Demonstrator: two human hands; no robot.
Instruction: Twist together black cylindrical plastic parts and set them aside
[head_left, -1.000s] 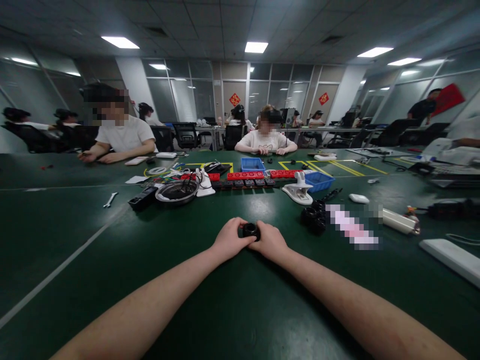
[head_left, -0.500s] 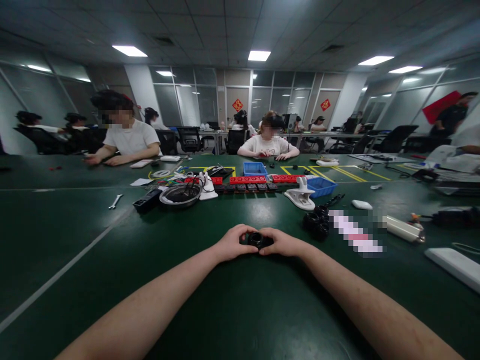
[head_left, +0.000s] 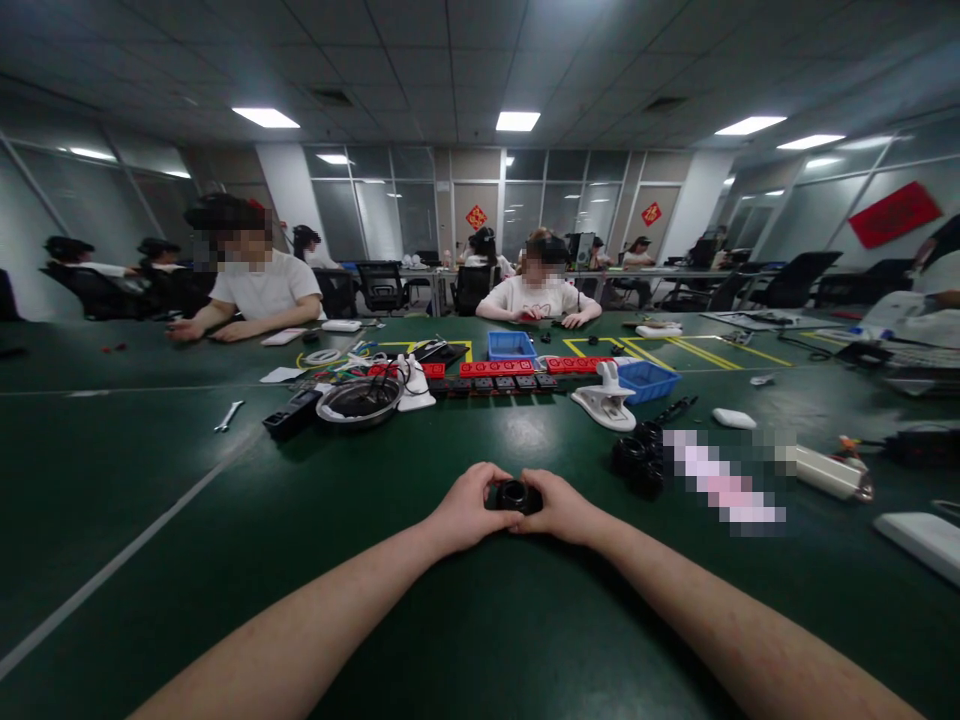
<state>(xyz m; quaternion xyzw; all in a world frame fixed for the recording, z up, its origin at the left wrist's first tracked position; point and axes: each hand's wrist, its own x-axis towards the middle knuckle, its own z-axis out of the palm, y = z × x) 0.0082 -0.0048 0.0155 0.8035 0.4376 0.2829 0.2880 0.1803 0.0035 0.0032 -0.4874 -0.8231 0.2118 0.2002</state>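
Both of my hands meet in the middle of the green table around a small black round part with a hollow top. My left hand grips it from the left side, fingers curled over its rim. My right hand holds its right side. The part rests at or just above the table surface. A cluster of similar black round parts lies to the right, apart from my hands.
Beyond my hands lie a round metal dish, a white clamp, red and black strips, two blue bins, a wrench. A white cylinder and white board lie right. People sit across the table.
My hands stay joined on the black part; they have shifted slightly toward me and the part has turned a little between my fingers. The view tilted upward slightly.
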